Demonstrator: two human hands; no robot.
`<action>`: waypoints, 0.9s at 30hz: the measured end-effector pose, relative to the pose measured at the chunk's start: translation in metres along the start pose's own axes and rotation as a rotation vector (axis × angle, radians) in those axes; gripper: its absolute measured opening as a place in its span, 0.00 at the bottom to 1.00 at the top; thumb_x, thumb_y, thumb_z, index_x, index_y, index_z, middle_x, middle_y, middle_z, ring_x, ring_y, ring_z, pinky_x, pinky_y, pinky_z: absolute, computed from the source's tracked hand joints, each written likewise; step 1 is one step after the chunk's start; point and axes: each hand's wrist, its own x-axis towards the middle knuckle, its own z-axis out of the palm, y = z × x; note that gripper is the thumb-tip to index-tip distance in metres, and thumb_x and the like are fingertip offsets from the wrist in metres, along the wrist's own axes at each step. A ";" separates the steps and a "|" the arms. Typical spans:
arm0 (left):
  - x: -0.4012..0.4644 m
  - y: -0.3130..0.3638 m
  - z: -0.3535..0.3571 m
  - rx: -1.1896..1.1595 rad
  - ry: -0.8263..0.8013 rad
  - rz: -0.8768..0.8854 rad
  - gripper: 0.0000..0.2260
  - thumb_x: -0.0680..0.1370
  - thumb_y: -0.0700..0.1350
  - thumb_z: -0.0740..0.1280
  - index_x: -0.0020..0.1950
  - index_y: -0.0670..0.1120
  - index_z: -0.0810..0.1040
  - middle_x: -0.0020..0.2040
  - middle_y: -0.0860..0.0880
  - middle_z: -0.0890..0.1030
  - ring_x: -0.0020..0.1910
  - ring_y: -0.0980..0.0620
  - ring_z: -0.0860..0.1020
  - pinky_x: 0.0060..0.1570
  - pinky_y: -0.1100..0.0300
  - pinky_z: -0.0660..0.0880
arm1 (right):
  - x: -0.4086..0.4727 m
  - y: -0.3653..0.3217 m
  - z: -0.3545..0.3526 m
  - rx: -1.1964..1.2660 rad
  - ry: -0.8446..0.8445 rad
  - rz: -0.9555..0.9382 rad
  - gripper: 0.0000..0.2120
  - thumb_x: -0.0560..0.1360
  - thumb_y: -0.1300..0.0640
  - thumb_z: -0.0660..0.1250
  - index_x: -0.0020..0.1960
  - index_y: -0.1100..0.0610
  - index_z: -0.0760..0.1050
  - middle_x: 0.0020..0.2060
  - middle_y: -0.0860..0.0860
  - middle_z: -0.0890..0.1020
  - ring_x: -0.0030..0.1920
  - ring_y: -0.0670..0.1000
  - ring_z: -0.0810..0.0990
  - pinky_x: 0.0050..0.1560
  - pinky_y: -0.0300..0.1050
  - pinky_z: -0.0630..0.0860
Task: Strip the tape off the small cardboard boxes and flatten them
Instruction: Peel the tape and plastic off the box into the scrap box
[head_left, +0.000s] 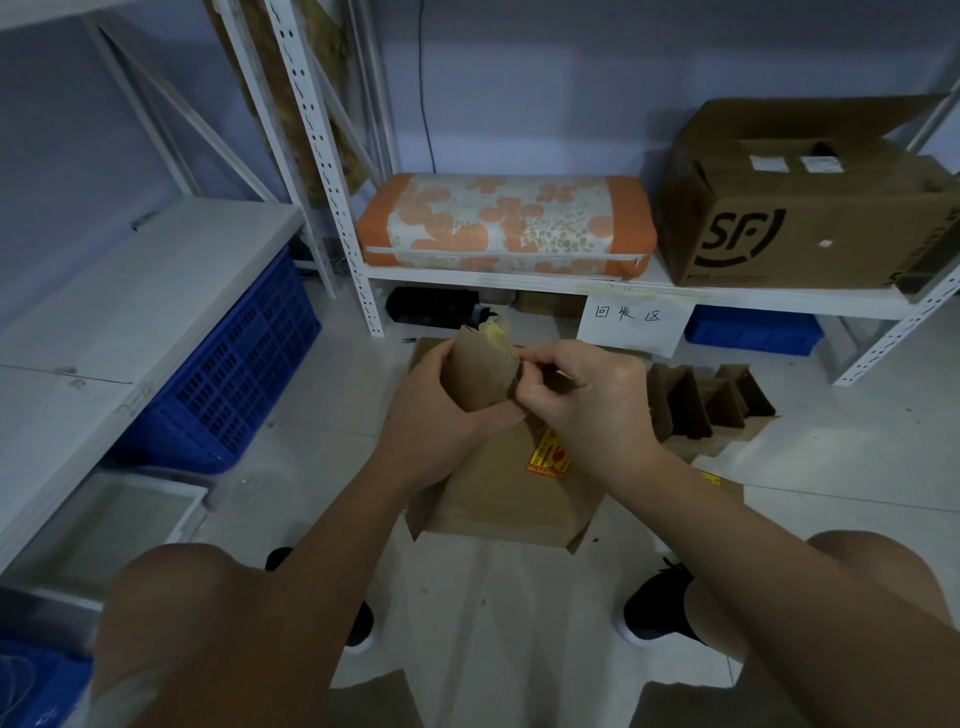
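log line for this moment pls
left hand grips small box | right hand pinches tape at its edge | flattened cardboard on floor below

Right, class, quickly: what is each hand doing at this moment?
Left hand: grips the small cardboard box.
Right hand: pinches the tape at the box's top edge.

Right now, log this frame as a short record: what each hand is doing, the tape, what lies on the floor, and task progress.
left hand: grips the small cardboard box
right hand: pinches at the box's upper edge
tape: crumpled yellowish wad at the box top, still attached
floor: flattened cardboard under the hands, folded pieces to the right
progress: stripping under way
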 end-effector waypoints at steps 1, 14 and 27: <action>0.000 -0.001 0.000 0.003 -0.011 -0.001 0.51 0.62 0.66 0.75 0.81 0.52 0.62 0.75 0.55 0.70 0.67 0.58 0.69 0.62 0.60 0.69 | 0.000 0.000 0.000 0.007 -0.006 -0.004 0.06 0.75 0.65 0.73 0.50 0.59 0.85 0.41 0.50 0.86 0.43 0.45 0.84 0.45 0.38 0.81; 0.002 -0.010 -0.009 -0.149 -0.114 -0.061 0.49 0.59 0.70 0.76 0.78 0.55 0.69 0.69 0.54 0.77 0.65 0.53 0.78 0.62 0.47 0.80 | 0.006 0.002 -0.016 0.118 -0.212 0.010 0.12 0.76 0.56 0.72 0.58 0.59 0.84 0.49 0.50 0.86 0.50 0.44 0.83 0.53 0.40 0.80; 0.004 0.003 -0.022 -0.112 -0.112 0.000 0.49 0.60 0.70 0.75 0.77 0.54 0.68 0.66 0.59 0.76 0.61 0.60 0.77 0.51 0.65 0.77 | 0.024 -0.001 -0.022 0.046 -0.197 -0.105 0.08 0.77 0.55 0.74 0.53 0.58 0.85 0.42 0.51 0.87 0.43 0.47 0.84 0.43 0.46 0.81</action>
